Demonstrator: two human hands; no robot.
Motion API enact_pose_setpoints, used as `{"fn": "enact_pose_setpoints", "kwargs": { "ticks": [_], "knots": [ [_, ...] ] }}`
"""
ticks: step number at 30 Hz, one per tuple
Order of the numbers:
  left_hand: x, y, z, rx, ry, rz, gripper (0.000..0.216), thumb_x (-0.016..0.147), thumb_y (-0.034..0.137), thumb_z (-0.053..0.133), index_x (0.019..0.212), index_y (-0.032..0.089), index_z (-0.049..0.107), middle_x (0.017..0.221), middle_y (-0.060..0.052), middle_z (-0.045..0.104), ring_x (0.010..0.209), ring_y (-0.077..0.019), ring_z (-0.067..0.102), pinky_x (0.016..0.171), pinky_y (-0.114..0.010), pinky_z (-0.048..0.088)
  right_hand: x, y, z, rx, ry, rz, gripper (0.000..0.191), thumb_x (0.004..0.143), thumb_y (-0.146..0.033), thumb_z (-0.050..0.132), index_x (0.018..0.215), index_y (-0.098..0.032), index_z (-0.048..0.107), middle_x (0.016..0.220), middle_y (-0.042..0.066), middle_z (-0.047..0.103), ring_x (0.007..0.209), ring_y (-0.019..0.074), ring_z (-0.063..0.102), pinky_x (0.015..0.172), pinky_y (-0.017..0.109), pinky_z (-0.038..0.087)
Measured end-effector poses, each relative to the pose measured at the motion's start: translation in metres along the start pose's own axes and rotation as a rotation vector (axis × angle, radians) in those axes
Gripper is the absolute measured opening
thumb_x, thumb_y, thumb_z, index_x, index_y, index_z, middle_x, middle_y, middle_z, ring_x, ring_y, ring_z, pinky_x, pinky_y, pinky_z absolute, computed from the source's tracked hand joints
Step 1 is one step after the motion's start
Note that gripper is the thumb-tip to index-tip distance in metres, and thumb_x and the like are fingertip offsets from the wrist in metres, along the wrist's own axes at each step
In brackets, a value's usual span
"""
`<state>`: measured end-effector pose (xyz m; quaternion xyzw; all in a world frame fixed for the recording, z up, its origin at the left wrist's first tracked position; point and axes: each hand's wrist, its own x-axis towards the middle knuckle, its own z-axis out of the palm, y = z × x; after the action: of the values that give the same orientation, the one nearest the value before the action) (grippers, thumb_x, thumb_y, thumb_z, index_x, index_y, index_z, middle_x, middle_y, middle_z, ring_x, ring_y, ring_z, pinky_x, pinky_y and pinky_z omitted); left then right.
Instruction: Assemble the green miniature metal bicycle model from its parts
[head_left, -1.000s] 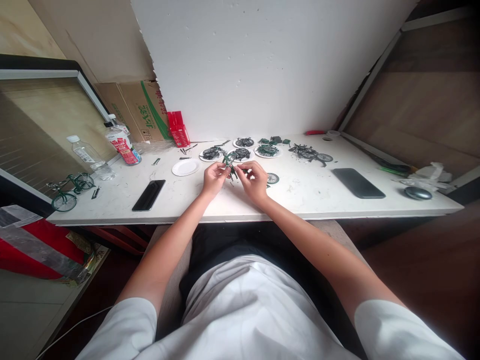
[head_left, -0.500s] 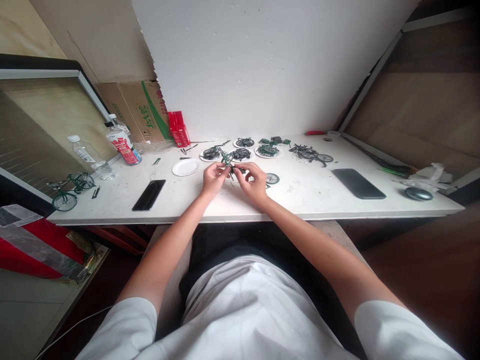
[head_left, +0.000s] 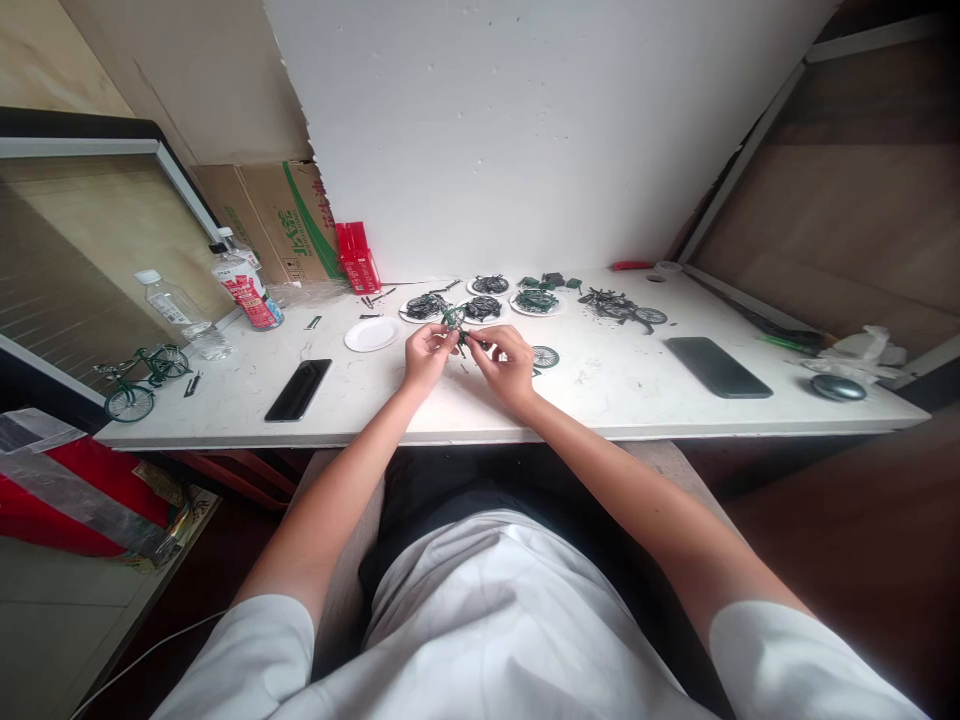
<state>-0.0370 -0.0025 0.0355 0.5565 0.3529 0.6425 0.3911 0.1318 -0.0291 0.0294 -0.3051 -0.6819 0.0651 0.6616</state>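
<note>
My left hand [head_left: 424, 355] and my right hand [head_left: 510, 364] meet over the white table [head_left: 600, 395], both pinched on a small green model bicycle frame [head_left: 455, 322] held just above the surface. A loose spoked wheel [head_left: 545, 356] lies right beside my right hand. Behind the hands stand small white plates of dark parts [head_left: 482, 308], and an empty white plate [head_left: 372, 334] lies to the left.
A black phone [head_left: 298, 389] lies left of my hands and another phone [head_left: 718, 366] to the right. Bottles [head_left: 246, 285], a cardboard box [head_left: 281, 215] and a red pack [head_left: 356, 257] stand at the back left. A finished green model bicycle [head_left: 139, 382] sits far left, a mouse [head_left: 838, 387] far right.
Both hands have shifted the green frame slightly, the fingers working closer together around it; nothing else on the table has moved.
</note>
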Motion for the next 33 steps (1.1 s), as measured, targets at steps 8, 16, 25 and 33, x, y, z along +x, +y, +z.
{"fn": "enact_pose_setpoints", "kwargs": {
  "ticks": [8,16,25,33],
  "knots": [
    [0.0009,0.0009,0.0008,-0.013,0.012,-0.006,0.051,0.069,0.058,0.094,0.089,0.017,0.072,0.081,-0.006,0.076,0.063,-0.0138,0.067,0.058,-0.026,0.047,0.0015,-0.0030,-0.0010,0.003,0.005,-0.051,0.015,0.103,-0.039,0.071,0.108,-0.029,0.081,0.100,0.008,0.081,0.092,0.0259,0.072,0.063,0.041,0.058],
    [0.0021,0.0004,0.0005,-0.047,0.009,-0.011,0.051,0.068,0.057,0.095,0.089,0.016,0.073,0.077,-0.004,0.073,0.062,-0.0129,0.066,0.053,-0.024,0.042,0.0011,-0.0057,0.0003,0.019,-0.002,-0.059,0.016,0.101,-0.040,0.073,0.110,-0.031,0.083,0.099,0.008,0.081,0.094,0.0272,0.073,0.064,0.042,0.060],
    [0.0026,0.0013,0.0009,-0.049,0.021,-0.046,0.050,0.065,0.055,0.097,0.084,0.016,0.071,0.073,-0.004,0.072,0.062,-0.0135,0.065,0.053,-0.024,0.041,0.0020,-0.0049,-0.0004,0.033,-0.021,-0.046,0.018,0.102,-0.039,0.071,0.113,-0.033,0.083,0.103,0.007,0.081,0.095,0.0270,0.073,0.062,0.041,0.061],
    [0.0033,0.0015,0.0002,-0.076,0.011,-0.072,0.047,0.067,0.052,0.097,0.084,0.016,0.072,0.074,-0.004,0.071,0.062,-0.0123,0.064,0.054,-0.023,0.040,0.0034,-0.0102,-0.0016,0.046,-0.019,0.008,0.018,0.101,-0.041,0.072,0.111,-0.031,0.083,0.106,0.008,0.081,0.101,0.0265,0.073,0.059,0.039,0.061]
  ]
}}
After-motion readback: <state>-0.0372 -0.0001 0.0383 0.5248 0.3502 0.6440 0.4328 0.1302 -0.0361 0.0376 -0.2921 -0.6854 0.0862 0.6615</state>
